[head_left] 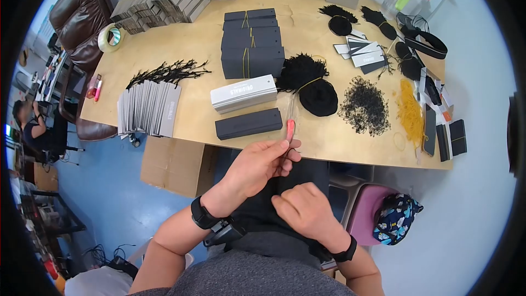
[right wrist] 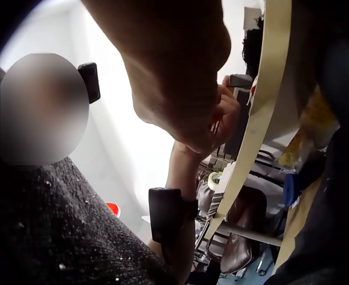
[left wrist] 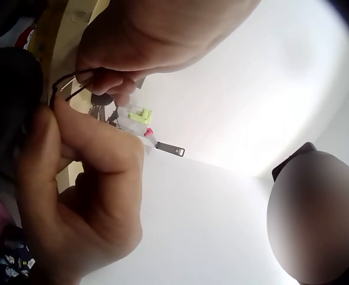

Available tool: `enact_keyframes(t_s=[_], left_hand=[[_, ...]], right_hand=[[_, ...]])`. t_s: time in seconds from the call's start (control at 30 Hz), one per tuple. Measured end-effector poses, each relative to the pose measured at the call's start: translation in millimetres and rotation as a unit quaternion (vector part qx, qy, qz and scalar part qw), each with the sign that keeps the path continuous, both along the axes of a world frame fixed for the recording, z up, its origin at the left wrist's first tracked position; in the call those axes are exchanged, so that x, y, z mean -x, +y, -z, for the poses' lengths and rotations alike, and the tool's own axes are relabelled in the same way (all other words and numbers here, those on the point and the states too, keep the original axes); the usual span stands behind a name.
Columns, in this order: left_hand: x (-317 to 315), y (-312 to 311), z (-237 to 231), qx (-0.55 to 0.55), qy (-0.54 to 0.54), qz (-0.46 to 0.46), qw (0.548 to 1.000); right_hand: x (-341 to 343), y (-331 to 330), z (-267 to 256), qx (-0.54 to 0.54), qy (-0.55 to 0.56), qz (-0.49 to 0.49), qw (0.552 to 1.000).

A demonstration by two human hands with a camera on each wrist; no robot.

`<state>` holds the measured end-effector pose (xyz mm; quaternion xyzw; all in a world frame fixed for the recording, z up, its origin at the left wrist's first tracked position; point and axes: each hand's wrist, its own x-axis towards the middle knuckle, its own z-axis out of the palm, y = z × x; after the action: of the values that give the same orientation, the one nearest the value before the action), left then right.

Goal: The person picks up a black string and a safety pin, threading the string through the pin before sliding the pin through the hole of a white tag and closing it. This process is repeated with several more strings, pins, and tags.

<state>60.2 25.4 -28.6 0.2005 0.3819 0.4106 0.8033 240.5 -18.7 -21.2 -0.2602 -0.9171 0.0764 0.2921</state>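
Above my lap, just off the table's front edge, my left hand [head_left: 255, 167] pinches a thin black cord between thumb and fingers. My right hand [head_left: 307, 211] is close below it with fingers curled. In the left wrist view, the black cord [left wrist: 64, 77] bends in a loop from the left hand [left wrist: 156, 35] to the thumb and forefinger of the right hand [left wrist: 97, 184], which pinch it. A red-pink item [head_left: 290, 129] shows just beyond the left thumb; whether it is held, I cannot tell. The right wrist view hides the cord behind the right hand [right wrist: 174, 77].
On the table [head_left: 323, 145] are a dark card stack [head_left: 248, 124], a white card stack [head_left: 244, 94], black cord bundles [head_left: 318, 97], small black loops [head_left: 364, 107], yellow bands [head_left: 410, 112] and grey tags [head_left: 148, 111]. A cardboard box [head_left: 172, 164] stands below, a pink chair [head_left: 362, 216] at right.
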Motion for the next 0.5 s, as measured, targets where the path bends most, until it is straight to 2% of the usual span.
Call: enact_keyframes(t_s=[0.13, 0.2, 0.27, 0.3, 0.33, 0.4, 0.43, 0.5], left_hand=[[2.4, -5.8, -5.8, -0.023, 0.033, -0.015, 0.999], [5.1, -9.8, -5.7, -0.031, 0.023, -0.024, 0.999], [8.4, -14.6, -6.5, -0.038, 0.01, -0.031, 0.999], [11.0, -16.5, -9.0, -0.05, -0.024, -0.039, 0.998], [13.7, -18.4, -11.0, -0.062, -0.058, -0.047, 0.995], [17.3, -21.7, -14.0, -0.063, -0.065, -0.043, 0.995], [18.3, -22.9, -16.3, -0.062, -0.067, -0.039, 0.995], [18.8, -24.6, -17.4, -0.062, -0.069, -0.033, 0.995]], right_hand=[[8.5, -8.5, 7.8, 0.017, 0.014, -0.026, 0.999], [12.6, -2.9, 2.9, 0.08, 0.107, -0.013, 0.991], [4.0, 5.9, -4.5, 0.171, 0.149, 0.078, 0.971], [0.9, 6.4, -5.6, 0.253, 0.216, 0.14, 0.933], [-2.5, 11.6, -8.4, 0.279, 0.254, 0.176, 0.909], [-8.0, 20.7, -2.2, 0.454, 0.318, 0.168, 0.815], [-6.8, 24.1, -3.2, 0.452, 0.319, 0.17, 0.815], [-2.8, 29.0, -4.8, 0.612, 0.344, 0.102, 0.705]])
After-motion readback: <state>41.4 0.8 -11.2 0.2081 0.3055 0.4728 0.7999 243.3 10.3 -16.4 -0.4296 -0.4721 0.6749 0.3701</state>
